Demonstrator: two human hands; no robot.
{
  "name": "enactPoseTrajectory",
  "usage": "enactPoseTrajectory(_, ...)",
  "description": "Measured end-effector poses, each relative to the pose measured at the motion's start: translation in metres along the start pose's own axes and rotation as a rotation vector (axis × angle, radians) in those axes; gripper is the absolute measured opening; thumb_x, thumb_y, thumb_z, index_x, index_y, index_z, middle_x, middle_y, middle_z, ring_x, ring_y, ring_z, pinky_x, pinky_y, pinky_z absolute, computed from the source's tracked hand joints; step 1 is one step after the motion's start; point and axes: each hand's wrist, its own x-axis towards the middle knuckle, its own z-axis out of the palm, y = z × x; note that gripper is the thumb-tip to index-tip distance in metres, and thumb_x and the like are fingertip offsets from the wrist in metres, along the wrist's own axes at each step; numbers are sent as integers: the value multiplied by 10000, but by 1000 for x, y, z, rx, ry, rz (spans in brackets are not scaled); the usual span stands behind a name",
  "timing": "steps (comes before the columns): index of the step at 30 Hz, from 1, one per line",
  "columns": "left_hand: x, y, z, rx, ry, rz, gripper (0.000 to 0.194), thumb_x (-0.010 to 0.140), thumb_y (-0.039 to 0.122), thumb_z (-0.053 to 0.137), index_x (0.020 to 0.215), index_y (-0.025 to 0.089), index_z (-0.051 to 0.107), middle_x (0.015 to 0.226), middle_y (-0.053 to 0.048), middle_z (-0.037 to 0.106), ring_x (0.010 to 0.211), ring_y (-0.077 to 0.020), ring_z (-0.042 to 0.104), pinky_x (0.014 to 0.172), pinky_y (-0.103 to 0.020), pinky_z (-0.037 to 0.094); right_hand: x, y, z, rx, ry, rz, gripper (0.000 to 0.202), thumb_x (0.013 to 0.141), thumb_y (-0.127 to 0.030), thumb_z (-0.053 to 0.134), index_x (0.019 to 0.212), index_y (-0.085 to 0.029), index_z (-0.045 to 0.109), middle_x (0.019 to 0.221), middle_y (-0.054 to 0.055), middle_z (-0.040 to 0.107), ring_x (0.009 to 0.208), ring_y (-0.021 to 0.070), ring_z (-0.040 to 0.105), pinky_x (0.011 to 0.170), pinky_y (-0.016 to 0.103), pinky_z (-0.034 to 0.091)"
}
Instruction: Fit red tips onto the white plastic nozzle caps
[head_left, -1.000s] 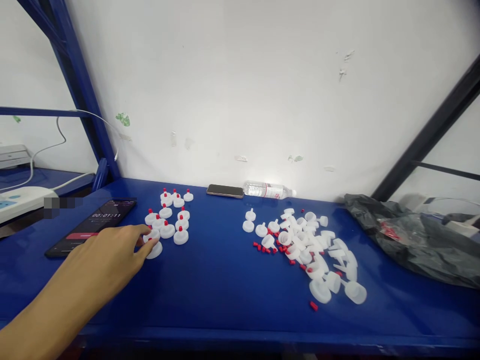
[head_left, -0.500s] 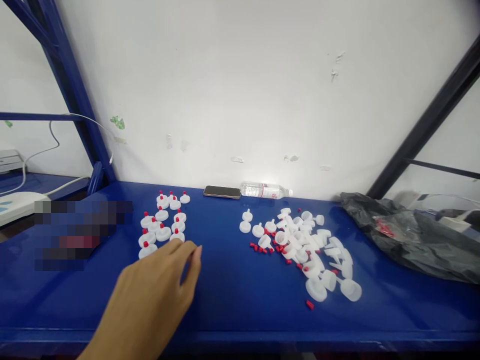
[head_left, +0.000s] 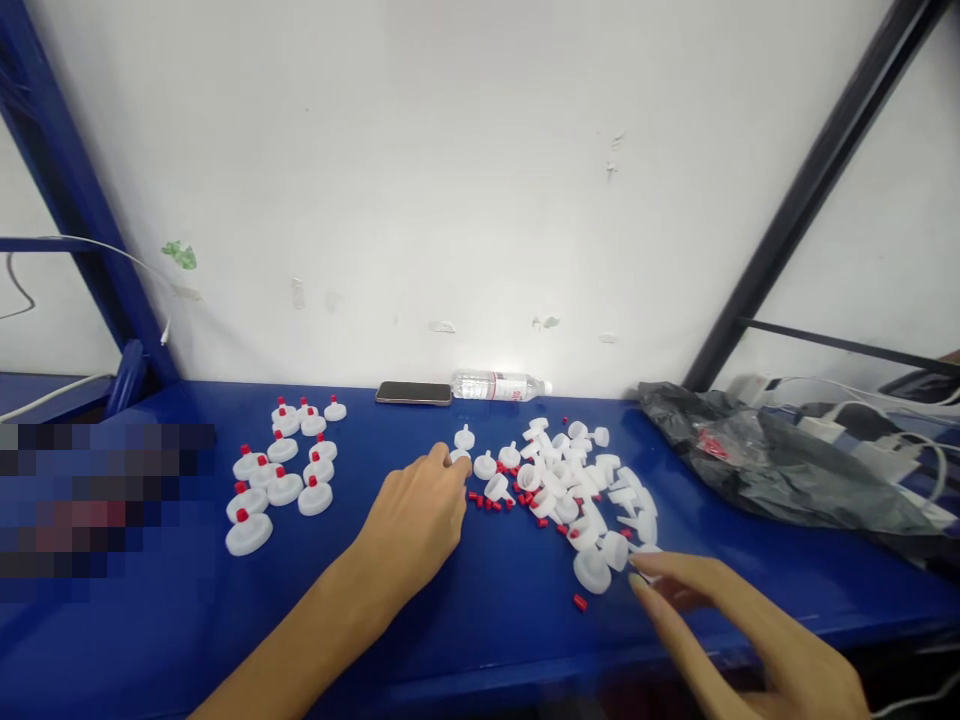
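My left hand (head_left: 424,505) reaches to the middle of the blue table, its fingertips closed on a white nozzle cap (head_left: 460,455) that they partly cover. Just behind it stands another white nozzle cap (head_left: 464,437), spout up. At the near right edge of the loose pile of white caps (head_left: 555,470) is my right hand (head_left: 720,610). Its thumb and forefinger are apart, over a white cap (head_left: 646,549) mostly hidden by the forefinger. Small red tips (head_left: 525,498) lie scattered among the pile, one red tip (head_left: 580,602) apart at the front.
On the left stand several white caps with red tips fitted (head_left: 285,488). A phone (head_left: 413,393) and a lying clear bottle (head_left: 499,386) are by the wall. A dark plastic bag (head_left: 780,480) with red pieces (head_left: 712,443) lies at right. Blue posts (head_left: 82,170) frame the table.
My left hand has moved right, from the red-tipped caps to the loose white ones. My right hand has come into view at the lower right. The view has shifted rightward.
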Motion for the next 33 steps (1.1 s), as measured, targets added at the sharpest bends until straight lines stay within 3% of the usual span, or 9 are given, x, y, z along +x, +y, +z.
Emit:
enactPoseTrajectory(7,-2,-3,15,-133,-21,39,241,1021,248,499,1198,250,662,1147,-51,672,940,-251,722,752,-358,525,3,6,20,-3,-35,140,258,964,-475,663,1111,-280,746,784,-21,749,528,134,679,461,190,539)
enactPoseTrajectory(12,3,-7,21,-97,-58,62,245,1042,238,474,1194,243,666,1148,-53,671,959,-262,722,757,-371,534,7,4,36,2,-43,154,225,978,-462,643,1005,-266,752,710,-40,704,473,121,602,529,218,533)
enactPoseTrajectory(18,5,-6,22,19,-77,81,270,1064,229,404,1103,221,671,1105,-60,665,831,-245,716,646,-341,504,13,-5,31,33,-60,210,239,980,-457,632,885,-259,728,616,-54,619,461,123,553,482,211,473)
enactPoseTrajectory(21,1,-5,15,88,-94,46,275,1054,177,384,1100,189,654,1085,-77,675,828,-243,714,627,-325,485,12,-9,22,62,22,200,206,976,-431,646,890,-254,705,688,-33,647,538,136,597,525,206,496)
enactPoseTrajectory(24,-10,-8,7,103,-70,17,304,1044,134,349,1040,184,648,988,-64,690,808,-227,711,620,-301,464,11,-17,15,133,78,179,142,992,-376,619,953,-250,671,946,29,764,744,177,726,646,210,569)
enactPoseTrajectory(26,-20,-15,5,76,-23,6,348,1046,133,318,1056,194,660,974,-57,695,766,-214,709,605,-294,455,11,-27,16,226,16,173,97,1002,-336,600,980,-255,648,1050,51,798,873,200,777,731,213,600)
enactPoseTrajectory(28,-32,-24,5,-1,57,4,399,1045,139,301,1197,209,664,1045,-67,701,782,-211,715,620,-298,473,13,-43,24,331,-125,139,83,1008,-303,587,959,-262,640,1013,39,815,908,199,788,791,214,601)
enactPoseTrajectory(30,-44,-33,4,-157,154,26,426,1042,169,316,1286,232,660,1101,-72,703,831,-204,719,677,-300,503,19,-61,37,398,-210,74,108,1007,-275,567,933,-267,646,968,10,806,803,166,770,747,204,582)
enactPoseTrajectory(33,-60,-43,-6,-456,209,24,353,1023,303,412,1148,241,736,976,-48,732,747,-174,696,664,-272,520,31,-85,60,408,-378,23,97,975,-239,583,903,-262,644,799,-29,732,699,153,693,693,229,528)
